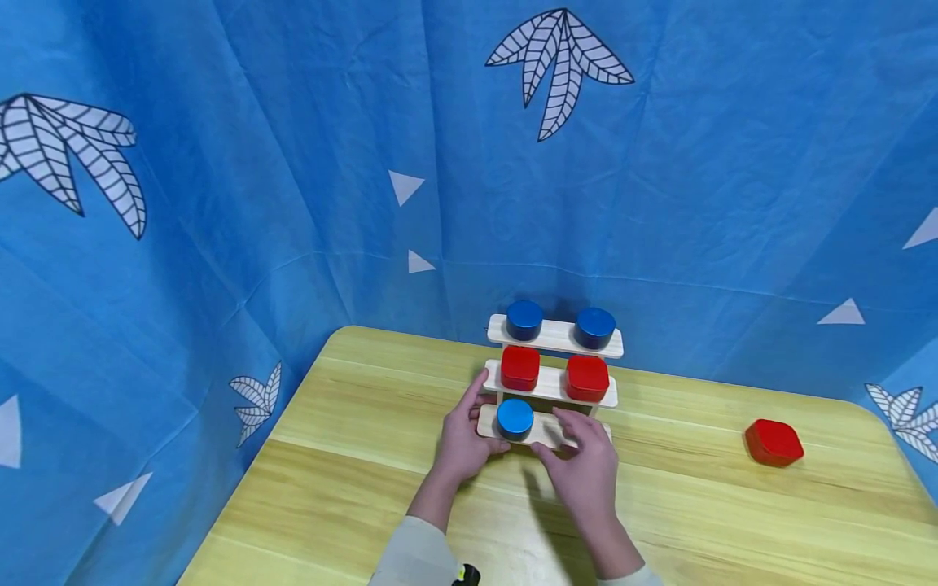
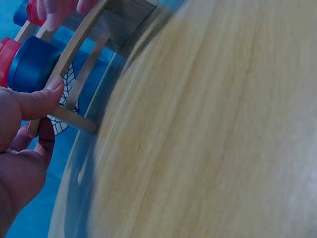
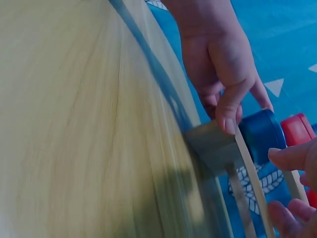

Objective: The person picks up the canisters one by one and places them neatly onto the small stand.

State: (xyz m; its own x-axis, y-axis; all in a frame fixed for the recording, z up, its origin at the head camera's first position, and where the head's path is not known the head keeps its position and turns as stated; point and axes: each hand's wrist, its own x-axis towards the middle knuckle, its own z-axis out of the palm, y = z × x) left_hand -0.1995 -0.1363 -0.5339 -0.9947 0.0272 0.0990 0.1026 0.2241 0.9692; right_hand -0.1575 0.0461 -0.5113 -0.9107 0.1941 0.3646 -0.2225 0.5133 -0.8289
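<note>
A three-tier wooden display rack stands on the table. My left hand grips the left end of its lowest step, thumb at the front edge and fingers tucked under and behind, as the left wrist view shows. Just beside those fingers, a round blue tin sits on the left part of that step. Over the step's right part is my right hand, thumb and fingers spread apart with nothing between them. In the right wrist view its fingertips are close to the blue tin and the step's edge.
Two red squarish tins stand on the middle step and two dark blue round tins on the top one. Another red tin lies on the wooden table at right. A blue patterned curtain hangs behind.
</note>
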